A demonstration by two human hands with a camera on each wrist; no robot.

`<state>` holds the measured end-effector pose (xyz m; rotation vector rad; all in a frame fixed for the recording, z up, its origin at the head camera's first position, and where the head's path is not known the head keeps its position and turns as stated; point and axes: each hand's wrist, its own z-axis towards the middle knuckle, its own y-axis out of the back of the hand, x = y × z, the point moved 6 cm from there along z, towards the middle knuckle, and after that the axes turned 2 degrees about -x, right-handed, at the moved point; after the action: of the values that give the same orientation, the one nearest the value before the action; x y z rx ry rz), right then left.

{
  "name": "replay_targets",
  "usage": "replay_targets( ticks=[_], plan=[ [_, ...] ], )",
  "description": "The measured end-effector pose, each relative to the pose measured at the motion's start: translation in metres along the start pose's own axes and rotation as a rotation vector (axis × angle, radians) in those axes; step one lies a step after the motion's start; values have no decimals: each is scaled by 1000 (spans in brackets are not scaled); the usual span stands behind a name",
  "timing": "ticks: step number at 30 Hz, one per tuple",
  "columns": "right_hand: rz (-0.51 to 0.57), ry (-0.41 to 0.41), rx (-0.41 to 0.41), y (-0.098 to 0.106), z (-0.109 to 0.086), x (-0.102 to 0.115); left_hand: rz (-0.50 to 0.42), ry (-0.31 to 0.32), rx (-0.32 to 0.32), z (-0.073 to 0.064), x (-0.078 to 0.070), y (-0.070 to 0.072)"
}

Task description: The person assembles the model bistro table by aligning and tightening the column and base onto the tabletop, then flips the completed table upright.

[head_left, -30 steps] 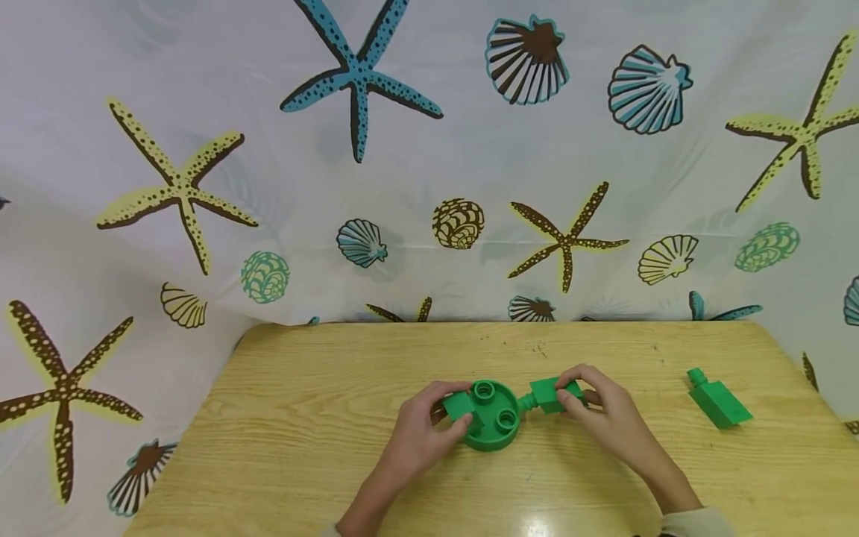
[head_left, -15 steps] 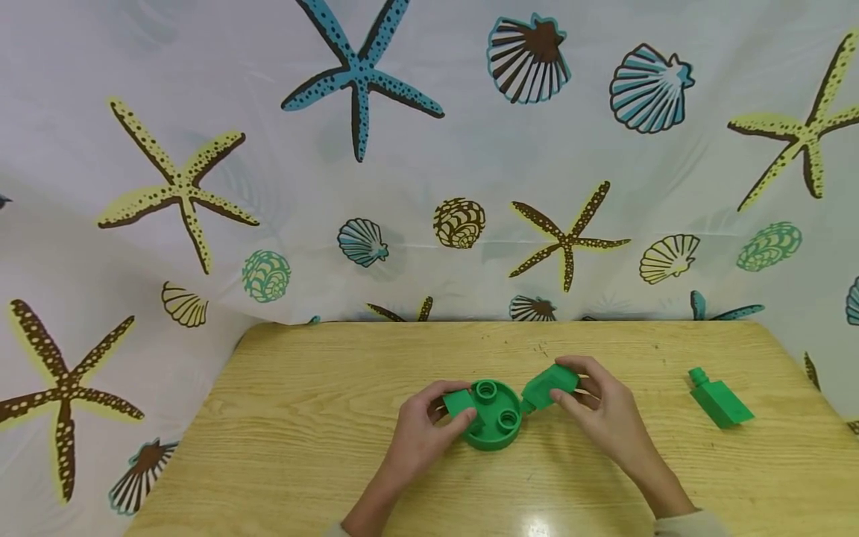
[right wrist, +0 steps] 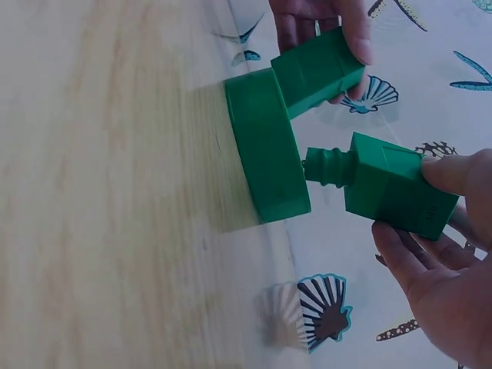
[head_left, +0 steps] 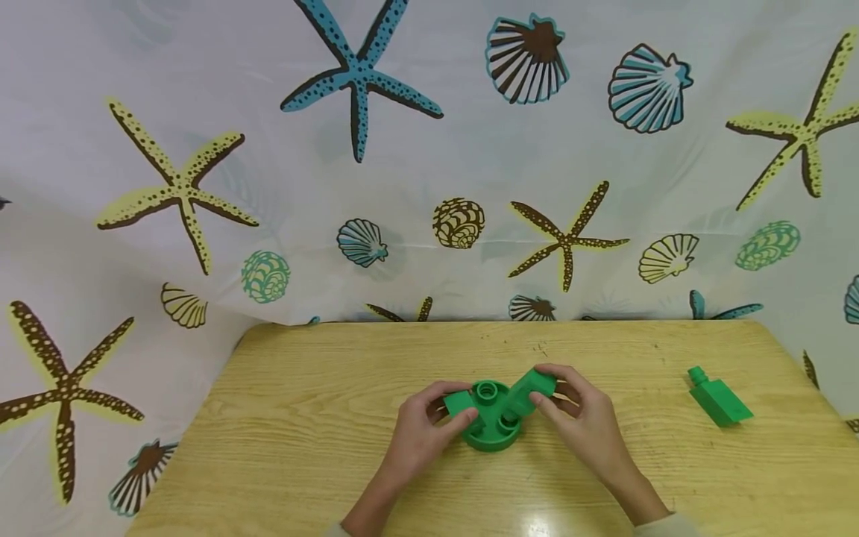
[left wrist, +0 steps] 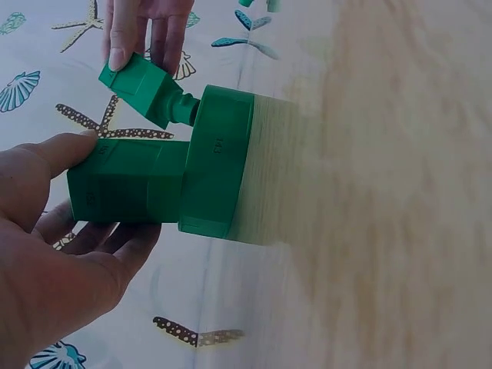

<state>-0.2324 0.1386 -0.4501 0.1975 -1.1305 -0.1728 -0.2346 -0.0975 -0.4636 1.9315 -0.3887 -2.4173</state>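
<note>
A round green base (head_left: 491,445) with threaded sockets stands on the table. My left hand (head_left: 417,431) grips a green block (head_left: 459,403) that rises upright from the base's left side, thumb and fingers on opposite faces. In my right hand (head_left: 589,426) a second green block (head_left: 535,383) is pinched, tilted with its lower end to the left. Its threaded neck (right wrist: 330,167) points down at the base's right socket (head_left: 508,425), right at the rim in the right wrist view. The back socket (head_left: 486,390) holds nothing.
A third green block (head_left: 721,403) with a threaded neck lies on its side at the right of the wooden table (head_left: 302,425). A white cloth (head_left: 429,164) printed with starfish and shells hangs behind the table and along its sides.
My right hand has moved left and turned its block from lying sideways beside the base to leaning neck-down over the right socket. The left hand and the base have stayed put.
</note>
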Motion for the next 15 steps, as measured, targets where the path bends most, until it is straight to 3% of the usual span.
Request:
replay_targets(
  ticks=[15],
  plan=[
    [-26, 78, 40, -11, -3, 6, -13, 2, 10, 0, 0, -1]
  ],
)
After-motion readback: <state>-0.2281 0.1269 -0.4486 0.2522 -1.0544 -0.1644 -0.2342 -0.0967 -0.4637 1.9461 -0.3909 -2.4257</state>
